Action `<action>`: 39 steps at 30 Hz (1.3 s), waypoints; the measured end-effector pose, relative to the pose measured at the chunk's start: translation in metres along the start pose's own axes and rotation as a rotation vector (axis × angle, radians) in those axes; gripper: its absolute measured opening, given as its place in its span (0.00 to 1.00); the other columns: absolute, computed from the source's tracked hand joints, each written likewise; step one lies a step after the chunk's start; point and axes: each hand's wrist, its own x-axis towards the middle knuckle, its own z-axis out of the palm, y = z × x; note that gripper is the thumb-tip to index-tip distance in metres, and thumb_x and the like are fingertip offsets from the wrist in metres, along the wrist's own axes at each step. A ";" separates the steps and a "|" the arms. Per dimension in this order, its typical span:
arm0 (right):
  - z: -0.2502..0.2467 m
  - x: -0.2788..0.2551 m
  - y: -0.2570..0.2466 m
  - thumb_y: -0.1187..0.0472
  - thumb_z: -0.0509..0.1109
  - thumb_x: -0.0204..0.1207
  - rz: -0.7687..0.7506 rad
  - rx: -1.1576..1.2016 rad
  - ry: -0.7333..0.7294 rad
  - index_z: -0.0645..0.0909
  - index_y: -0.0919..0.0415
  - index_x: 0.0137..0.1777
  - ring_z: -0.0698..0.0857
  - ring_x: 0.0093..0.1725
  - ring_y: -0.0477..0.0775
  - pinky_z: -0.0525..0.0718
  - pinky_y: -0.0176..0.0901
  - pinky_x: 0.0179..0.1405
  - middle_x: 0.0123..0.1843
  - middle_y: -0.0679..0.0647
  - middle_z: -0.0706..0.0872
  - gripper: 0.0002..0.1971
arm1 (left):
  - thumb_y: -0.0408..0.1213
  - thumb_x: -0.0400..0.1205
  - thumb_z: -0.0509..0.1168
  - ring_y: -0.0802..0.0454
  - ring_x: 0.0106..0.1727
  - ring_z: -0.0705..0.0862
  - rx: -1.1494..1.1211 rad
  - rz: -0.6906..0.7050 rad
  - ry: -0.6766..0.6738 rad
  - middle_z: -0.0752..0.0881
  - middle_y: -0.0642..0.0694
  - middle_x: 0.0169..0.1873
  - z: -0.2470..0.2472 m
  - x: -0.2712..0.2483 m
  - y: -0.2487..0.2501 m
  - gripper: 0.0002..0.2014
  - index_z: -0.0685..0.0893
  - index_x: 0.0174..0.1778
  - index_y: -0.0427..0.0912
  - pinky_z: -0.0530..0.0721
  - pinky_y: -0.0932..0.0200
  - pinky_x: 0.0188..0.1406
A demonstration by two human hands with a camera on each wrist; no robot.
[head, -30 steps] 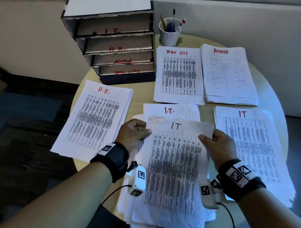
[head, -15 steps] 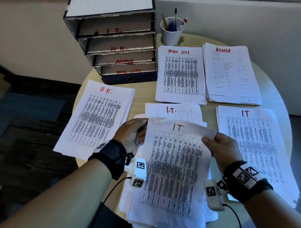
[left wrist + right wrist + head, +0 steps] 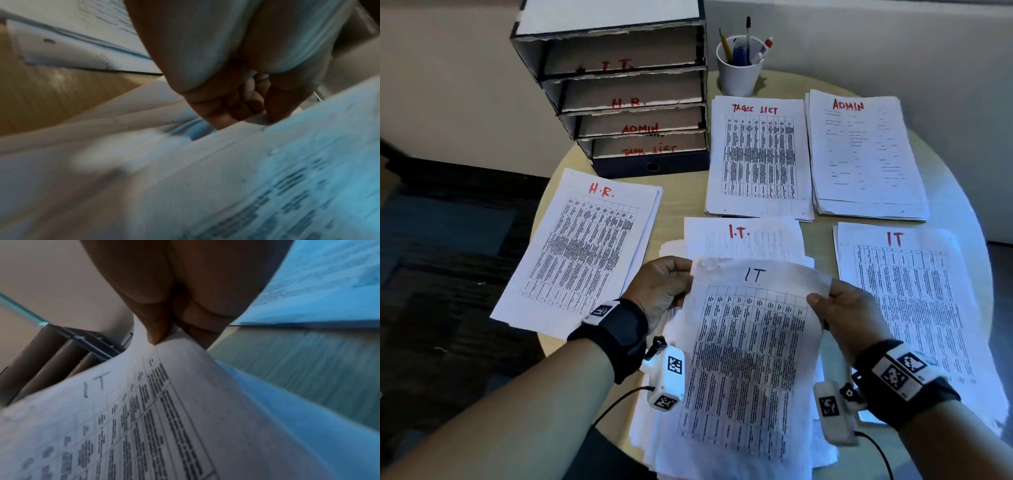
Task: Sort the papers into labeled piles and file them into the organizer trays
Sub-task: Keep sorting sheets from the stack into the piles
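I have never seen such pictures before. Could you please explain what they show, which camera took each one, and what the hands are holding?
No machine: a person sorts papers with bare hands. The big picture comes from a head camera; the two close ones come from cameras strapped on each wrist. On the round table lie piles marked H.R., Tasks List, Admin and IT. Behind stand an organizer with labeled trays and a cup of pens. The left hand and right hand pinch the top corners of one sheet marked IT, above an unsorted stack.
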 end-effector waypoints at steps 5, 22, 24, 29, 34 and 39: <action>-0.011 -0.001 -0.001 0.69 0.71 0.78 -0.153 -0.209 0.094 0.89 0.45 0.46 0.88 0.36 0.43 0.88 0.38 0.40 0.33 0.40 0.90 0.14 | 0.18 0.75 0.64 0.51 0.23 0.66 0.141 0.042 0.155 0.72 0.47 0.21 0.002 0.000 -0.002 0.14 0.79 0.29 0.41 0.65 0.64 0.24; -0.014 -0.020 0.027 0.74 0.81 0.64 -0.207 -0.025 0.009 0.89 0.46 0.33 0.86 0.55 0.41 0.79 0.27 0.55 0.55 0.34 0.89 0.17 | 0.24 0.78 0.67 0.52 0.28 0.68 0.058 0.029 -0.110 0.74 0.44 0.28 0.011 -0.020 0.000 0.10 0.81 0.39 0.44 0.66 0.63 0.24; -0.014 -0.016 0.027 0.70 0.82 0.64 -0.168 0.001 0.035 0.89 0.46 0.33 0.85 0.42 0.47 0.79 0.28 0.41 0.36 0.39 0.90 0.14 | 0.30 0.75 0.68 0.50 0.32 0.75 0.057 -0.014 -0.171 0.80 0.42 0.34 0.010 -0.014 0.013 0.05 0.85 0.44 0.44 0.73 0.60 0.28; -0.026 -0.011 0.032 0.70 0.81 0.66 -0.133 0.087 0.006 0.89 0.50 0.33 0.84 0.38 0.51 0.82 0.37 0.40 0.33 0.50 0.90 0.12 | 0.35 0.80 0.69 0.46 0.60 0.84 0.699 0.291 0.184 0.84 0.43 0.61 0.011 0.045 0.047 0.12 0.85 0.59 0.48 0.82 0.56 0.59; -0.038 -0.018 0.036 0.70 0.81 0.66 -0.128 0.077 -0.002 0.89 0.51 0.36 0.85 0.37 0.48 0.82 0.31 0.37 0.34 0.52 0.90 0.11 | 0.47 0.78 0.71 0.40 0.72 0.71 1.362 0.182 0.025 0.73 0.44 0.70 0.027 0.082 0.061 0.28 0.74 0.75 0.53 0.76 0.44 0.69; -0.036 -0.027 0.037 0.76 0.79 0.66 -0.119 0.160 0.019 0.87 0.61 0.32 0.85 0.30 0.41 0.81 0.25 0.34 0.30 0.52 0.89 0.10 | 0.40 0.77 0.70 0.44 0.64 0.73 1.327 0.364 0.087 0.78 0.49 0.59 0.022 0.073 0.057 0.12 0.83 0.56 0.53 0.75 0.51 0.57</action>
